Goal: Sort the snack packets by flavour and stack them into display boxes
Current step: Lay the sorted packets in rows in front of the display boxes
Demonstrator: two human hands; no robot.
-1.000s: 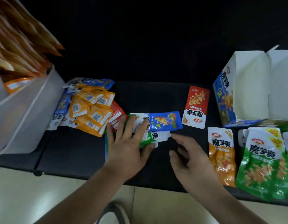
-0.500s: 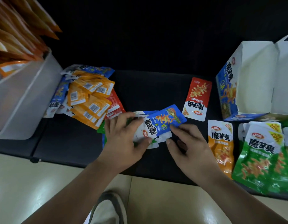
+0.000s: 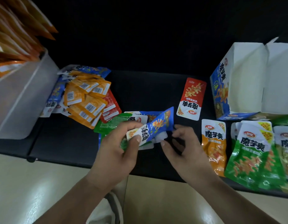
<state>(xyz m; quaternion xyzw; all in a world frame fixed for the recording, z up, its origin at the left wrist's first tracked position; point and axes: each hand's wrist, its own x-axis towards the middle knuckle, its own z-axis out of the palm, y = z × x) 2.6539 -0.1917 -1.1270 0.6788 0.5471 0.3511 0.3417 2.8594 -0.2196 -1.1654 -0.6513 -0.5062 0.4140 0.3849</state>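
My left grip point(image 3: 117, 151) holds one blue packet point(image 3: 157, 125) lifted off the black desk point(image 3: 148, 88). The thumb presses on its white end and the fingers curl behind it, so the packet tilts up towards the right. My right grip point(image 3: 185, 149) is at the packet's far corner, fingers curled in narrow. The fingertips meet the foil edge, but I cannot tell whether they actually pinch it.

Under the left grip lie one green packet point(image 3: 110, 123) and a second blue packet point(image 3: 148, 114), of which only the upper edge shows.

To the left is one loose heap point(image 3: 85, 97). I count at least five orange packets lying barcode-up, one red back-up packet point(image 3: 110, 109) at its right edge, and blue ones underneath that overlap too much to count. Touching the heap is one white bin point(image 3: 21, 97) holding standing orange packets point(image 3: 18, 38), too tightly packed for a count.

To the right, one red packet point(image 3: 191, 97) lies alone, face up. Nearer me is one orange packet point(image 3: 213, 147), and just beside it a green stack point(image 3: 253, 160) of at least two. One pale packet point(image 3: 286, 151) is cut off by the frame edge. Behind these stands one open display box point(image 3: 246, 78), blue print outside, white walls inside.
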